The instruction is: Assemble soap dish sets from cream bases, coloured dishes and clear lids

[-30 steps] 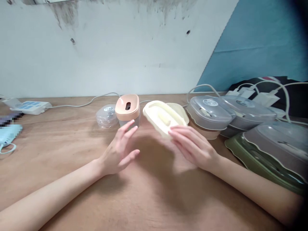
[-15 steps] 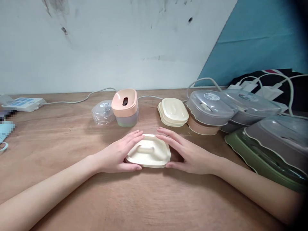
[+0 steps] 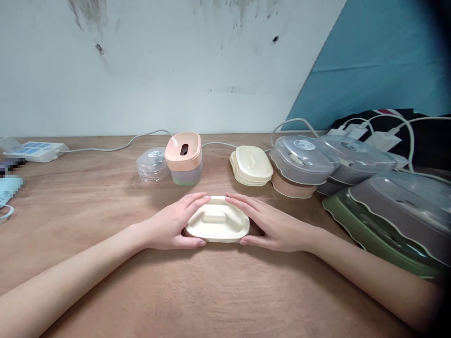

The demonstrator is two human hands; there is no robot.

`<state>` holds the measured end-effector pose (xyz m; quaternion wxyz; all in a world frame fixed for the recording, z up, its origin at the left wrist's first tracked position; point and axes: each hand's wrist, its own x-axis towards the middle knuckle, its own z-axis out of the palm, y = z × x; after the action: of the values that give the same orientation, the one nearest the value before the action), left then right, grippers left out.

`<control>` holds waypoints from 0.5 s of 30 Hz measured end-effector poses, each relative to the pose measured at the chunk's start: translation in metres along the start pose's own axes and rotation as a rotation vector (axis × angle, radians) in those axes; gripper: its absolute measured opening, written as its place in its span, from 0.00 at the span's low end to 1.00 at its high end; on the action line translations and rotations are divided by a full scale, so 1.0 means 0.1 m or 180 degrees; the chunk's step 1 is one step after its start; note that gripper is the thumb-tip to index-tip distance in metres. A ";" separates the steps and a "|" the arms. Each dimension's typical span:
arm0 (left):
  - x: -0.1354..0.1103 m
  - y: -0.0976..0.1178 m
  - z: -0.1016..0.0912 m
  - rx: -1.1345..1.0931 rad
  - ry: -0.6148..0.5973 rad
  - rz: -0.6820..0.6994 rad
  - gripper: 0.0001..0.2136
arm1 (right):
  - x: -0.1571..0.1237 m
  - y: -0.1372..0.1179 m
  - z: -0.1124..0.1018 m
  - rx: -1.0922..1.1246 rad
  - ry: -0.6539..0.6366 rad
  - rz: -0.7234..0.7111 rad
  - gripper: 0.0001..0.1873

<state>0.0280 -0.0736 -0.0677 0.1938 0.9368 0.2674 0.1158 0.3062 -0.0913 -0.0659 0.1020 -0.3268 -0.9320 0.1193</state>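
Observation:
A cream plastic lid (image 3: 217, 224) with a raised bar handle lies flat on the wooden table (image 3: 105, 211) in front of me. My left hand (image 3: 169, 225) cups its left edge, and my right hand (image 3: 271, 225) cups its right edge, fingers curved round the rim. Behind it sits a stack of matching cream lids (image 3: 251, 165).
A peach-lidded box (image 3: 183, 157) and a clear round lid (image 3: 152, 164) stand behind left. Clear-lidded containers (image 3: 303, 164) and a green tray (image 3: 380, 230) crowd the right side. A power strip (image 3: 33, 151) and white cables run along the back wall.
One second ago my right hand held the cream lid tilted in the air. It came down flat onto the table, and both hands closed on its sides.

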 end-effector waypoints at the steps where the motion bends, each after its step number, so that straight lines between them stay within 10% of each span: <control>1: 0.00 0.00 0.00 0.0016 -0.0001 0.0013 0.39 | 0.00 0.00 0.00 -0.0008 0.0010 -0.0009 0.40; 15: 0.01 0.00 0.00 0.0022 -0.0048 -0.0033 0.39 | 0.00 0.02 0.02 0.0007 0.0038 -0.0090 0.39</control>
<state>0.0286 -0.0735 -0.0673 0.1932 0.9369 0.2712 0.1068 0.3065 -0.0901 -0.0680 0.1096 -0.3142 -0.9357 0.1169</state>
